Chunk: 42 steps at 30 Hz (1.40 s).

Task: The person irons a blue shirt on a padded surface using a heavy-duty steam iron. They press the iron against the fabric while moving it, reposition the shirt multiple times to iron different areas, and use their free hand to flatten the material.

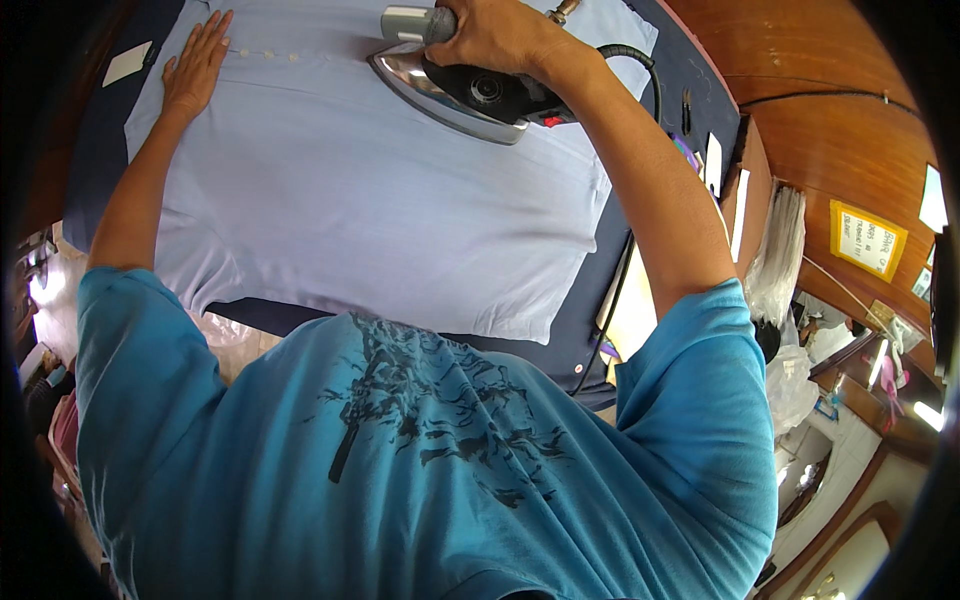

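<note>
A pale blue shirt (380,210) lies spread over a dark navy ironing surface (95,175), with a few small buttons (268,55) in a row near its far left part. My left hand (196,70) rests on the cloth left of those buttons, fingers stretched out. Around the handle of a clothes iron (484,92), my right hand (498,35) is closed. The iron's shiny metal base is on the shirt at the far middle, its tip toward the left. A black cord (640,58) runs from the iron to the right.
Thread snips (686,110) lie at the right edge. A white card (127,65) sits at the far left. Papers (714,165) and a hanging bundle of clear plastic (778,250) are on the right, beside a wooden wall (800,130) bearing a yellow-framed notice (868,241).
</note>
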Motion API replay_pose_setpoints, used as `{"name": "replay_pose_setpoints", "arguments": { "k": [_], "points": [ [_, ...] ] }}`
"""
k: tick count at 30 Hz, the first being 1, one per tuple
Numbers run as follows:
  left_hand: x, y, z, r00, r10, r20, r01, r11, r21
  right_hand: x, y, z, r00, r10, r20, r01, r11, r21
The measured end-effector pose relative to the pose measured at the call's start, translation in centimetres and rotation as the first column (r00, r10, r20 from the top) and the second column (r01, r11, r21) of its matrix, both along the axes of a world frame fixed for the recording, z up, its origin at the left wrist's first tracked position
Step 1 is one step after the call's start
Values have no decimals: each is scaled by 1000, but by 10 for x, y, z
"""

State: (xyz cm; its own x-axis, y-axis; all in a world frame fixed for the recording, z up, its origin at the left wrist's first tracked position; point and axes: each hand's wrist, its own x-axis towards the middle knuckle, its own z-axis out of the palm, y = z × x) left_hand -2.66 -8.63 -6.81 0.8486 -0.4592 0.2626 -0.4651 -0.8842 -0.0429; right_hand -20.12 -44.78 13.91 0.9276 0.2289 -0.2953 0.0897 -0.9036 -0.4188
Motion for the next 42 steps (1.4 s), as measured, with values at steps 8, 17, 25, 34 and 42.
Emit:
{"name": "replay_pose_setpoints", "arguments": {
  "k": [8,17,25,34,42],
  "points": [
    [2,2,-5,1000,22,19,-23,999,45,-59,-20,-6,997,-64,-45,62,997,-37],
    [3,0,-4,999,39,-4,-39,998,44,-159,-92,6,594,-801,71,804,595,-12],
    [13,9,-8,1000,1,-24,0,999,33,-196,-133,-16,379,-915,139,925,376,-46],
    [10,8,-4,998,-26,-51,26,1000,-6,-199,-113,-8,504,-862,53,863,505,-6],
    [16,9,-3,995,-48,-91,46,999,-17,-137,-110,-11,900,-423,110,435,890,-139]
  ]
}}
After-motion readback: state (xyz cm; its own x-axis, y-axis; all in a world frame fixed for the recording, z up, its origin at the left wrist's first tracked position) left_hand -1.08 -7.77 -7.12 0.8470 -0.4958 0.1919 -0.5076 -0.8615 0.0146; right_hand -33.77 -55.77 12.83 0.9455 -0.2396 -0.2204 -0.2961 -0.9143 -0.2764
